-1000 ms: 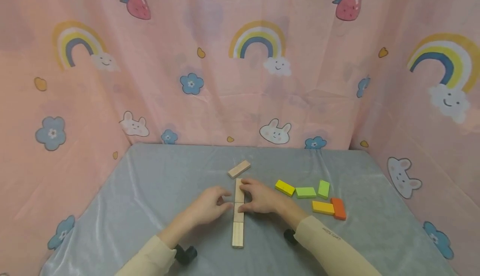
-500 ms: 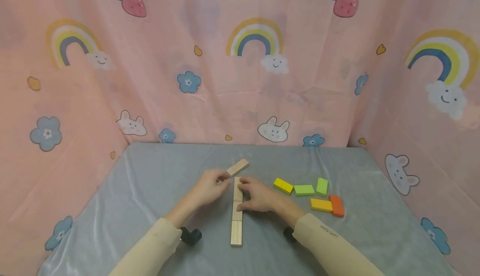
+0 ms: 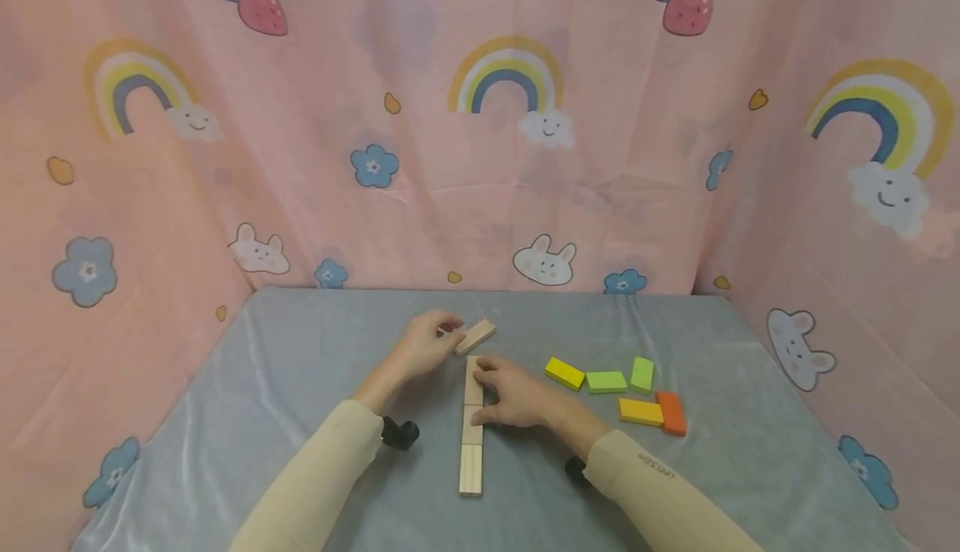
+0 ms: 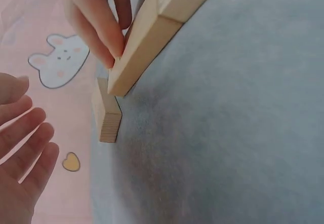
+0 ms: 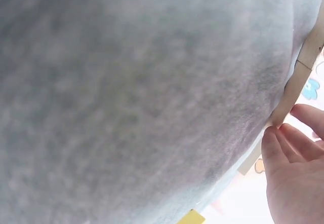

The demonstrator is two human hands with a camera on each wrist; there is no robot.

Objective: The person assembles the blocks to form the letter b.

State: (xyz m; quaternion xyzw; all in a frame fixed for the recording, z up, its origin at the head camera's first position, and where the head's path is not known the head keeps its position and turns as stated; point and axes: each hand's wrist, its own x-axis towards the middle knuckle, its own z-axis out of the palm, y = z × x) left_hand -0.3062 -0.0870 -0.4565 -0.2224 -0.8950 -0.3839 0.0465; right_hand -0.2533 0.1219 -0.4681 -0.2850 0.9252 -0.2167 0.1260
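Note:
Three plain wooden blocks lie end to end in the head view: a far block, a middle block and a near block. My right hand rests its fingertips along the right side of the far and middle blocks; in the right wrist view its fingers touch the row. Beyond the row lies a loose wooden block, set at a slant. My left hand is beside its left end. In the left wrist view the left hand's fingers are spread, holding nothing.
To the right lie a yellow block, two green blocks, an orange-yellow block and an orange block touching it. A grey cloth covers the table. A pink patterned curtain stands behind.
My left hand has moved away from the row, forward to the loose block's left end. My right hand stays at the row, and the blocks hold their places.

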